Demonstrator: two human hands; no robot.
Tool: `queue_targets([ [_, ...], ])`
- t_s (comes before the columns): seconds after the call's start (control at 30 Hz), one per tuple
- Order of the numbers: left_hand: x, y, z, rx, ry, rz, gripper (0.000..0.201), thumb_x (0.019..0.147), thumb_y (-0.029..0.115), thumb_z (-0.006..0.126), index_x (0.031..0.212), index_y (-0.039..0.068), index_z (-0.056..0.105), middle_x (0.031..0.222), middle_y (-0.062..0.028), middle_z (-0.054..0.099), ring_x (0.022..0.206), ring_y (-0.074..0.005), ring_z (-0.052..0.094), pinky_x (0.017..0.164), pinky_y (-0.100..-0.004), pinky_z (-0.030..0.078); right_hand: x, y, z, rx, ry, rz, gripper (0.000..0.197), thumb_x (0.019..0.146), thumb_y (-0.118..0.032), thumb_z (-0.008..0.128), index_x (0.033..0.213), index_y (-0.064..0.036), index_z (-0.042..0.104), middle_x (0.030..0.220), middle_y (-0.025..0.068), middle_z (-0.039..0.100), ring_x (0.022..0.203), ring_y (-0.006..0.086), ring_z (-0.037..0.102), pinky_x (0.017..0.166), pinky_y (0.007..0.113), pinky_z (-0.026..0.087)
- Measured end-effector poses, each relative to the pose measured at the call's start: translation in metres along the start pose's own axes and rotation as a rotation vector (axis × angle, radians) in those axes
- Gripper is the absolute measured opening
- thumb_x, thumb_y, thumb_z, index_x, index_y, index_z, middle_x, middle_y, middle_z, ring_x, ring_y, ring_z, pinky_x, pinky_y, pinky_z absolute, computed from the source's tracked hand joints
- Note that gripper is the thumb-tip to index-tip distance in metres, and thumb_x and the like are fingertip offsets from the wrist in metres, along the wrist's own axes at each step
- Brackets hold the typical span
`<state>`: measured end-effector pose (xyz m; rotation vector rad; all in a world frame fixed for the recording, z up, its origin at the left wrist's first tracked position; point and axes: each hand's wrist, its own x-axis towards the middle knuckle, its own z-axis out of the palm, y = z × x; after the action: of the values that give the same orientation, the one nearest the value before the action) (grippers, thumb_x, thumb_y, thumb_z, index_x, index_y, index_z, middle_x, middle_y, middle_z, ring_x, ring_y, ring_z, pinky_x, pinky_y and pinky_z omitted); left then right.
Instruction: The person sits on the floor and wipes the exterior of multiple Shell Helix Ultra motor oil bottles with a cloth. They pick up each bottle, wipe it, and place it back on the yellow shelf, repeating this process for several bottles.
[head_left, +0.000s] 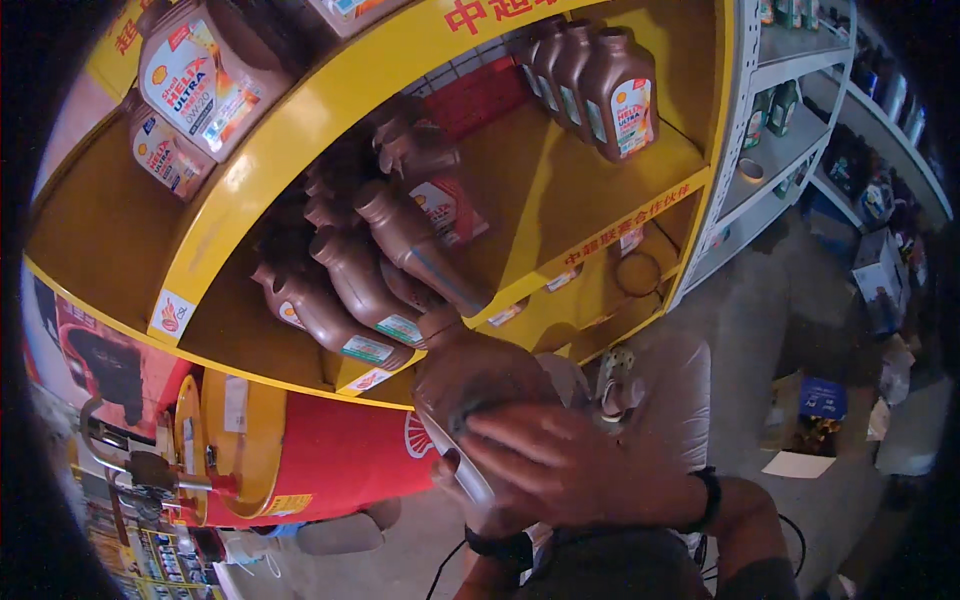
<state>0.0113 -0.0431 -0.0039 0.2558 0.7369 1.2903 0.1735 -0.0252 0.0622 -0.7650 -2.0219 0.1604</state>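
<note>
Holding a tilted brown bottle [478,365] at its lower part in the left grip [468,490], with the blurred right grip [560,460] laid across its face; cannot tell whether closed on anything. Overlapping, in view, the front edge of the yellow shelf [540,284] at the neck. Beyond that edge, see leaning bottles [352,285] crowded left, then bare board [560,215] up to an upright row [622,95]; find open floor [740,325] right

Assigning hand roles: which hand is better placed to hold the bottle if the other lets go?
Left, probably: the left hand seems to grip the bottle near its lower end; the right hand just lies across it.
</note>
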Motion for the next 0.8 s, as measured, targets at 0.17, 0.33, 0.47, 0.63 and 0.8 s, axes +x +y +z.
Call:
queue_targets([
  [0.17,0.004,0.005,0.004,-0.021,0.006,0.011,0.073,0.083,0.049,0.059,0.134,0.001,0.04,0.128,-0.0099,0.05,0.116,-0.0233,0.051,0.095,-0.0337,0.045,-0.017,-0.024,0.003,0.254,-0.52,-0.054,0.039,0.085,-0.025,0.055,0.119,-0.0058,0.06,0.126,0.0148,0.057,0.11,0.0259,0.056,0.091,0.038,0.047],
  [0.33,0.009,0.001,0.009,-0.04,-0.005,0.002,0.072,0.084,0.049,0.059,0.134,0.001,0.04,0.127,-0.0096,0.05,0.115,-0.0231,0.051,0.094,-0.0336,0.046,-0.04,-0.031,0.028,0.1,-0.466,-0.292,0.038,0.088,-0.026,0.051,0.119,-0.0063,0.061,0.126,0.0108,0.058,0.107,0.0201,0.057,0.084,0.034,0.048],
  [0.47,0.012,-0.005,0.014,-0.048,-0.024,-0.01,0.071,0.084,0.05,0.059,0.133,0.001,0.041,0.127,-0.0095,0.05,0.115,-0.023,0.051,0.094,-0.0334,0.046,-0.051,-0.021,0.034,-0.088,-0.268,-0.405,0.037,0.088,-0.028,0.052,0.118,-0.0095,0.063,0.125,0.0065,0.059,0.107,0.0184,0.057,0.082,0.032,0.048],
  [0.63,0.014,-0.008,0.017,-0.06,-0.029,-0.016,0.071,0.085,0.05,0.058,0.133,0.001,0.042,0.126,-0.0092,0.051,0.114,-0.0228,0.052,0.093,-0.0333,0.046,-0.063,-0.006,0.028,-0.195,-0.113,-0.392,0.035,0.089,-0.031,0.054,0.117,-0.0135,0.065,0.124,0.0011,0.06,0.107,0.0162,0.056,0.08,0.029,0.048],
  [0.8,0.019,-0.006,0.022,-0.06,-0.055,0.001,0.07,0.085,0.051,0.058,0.132,0.001,0.042,0.126,-0.009,0.051,0.113,-0.0226,0.052,0.093,-0.0332,0.047,-0.071,0.007,0.003,-0.267,-0.016,-0.316,0.031,0.089,-0.033,0.058,0.113,-0.0174,0.067,0.116,-0.0003,0.062,0.105,0.0181,0.057,0.08,0.028,0.048],
])
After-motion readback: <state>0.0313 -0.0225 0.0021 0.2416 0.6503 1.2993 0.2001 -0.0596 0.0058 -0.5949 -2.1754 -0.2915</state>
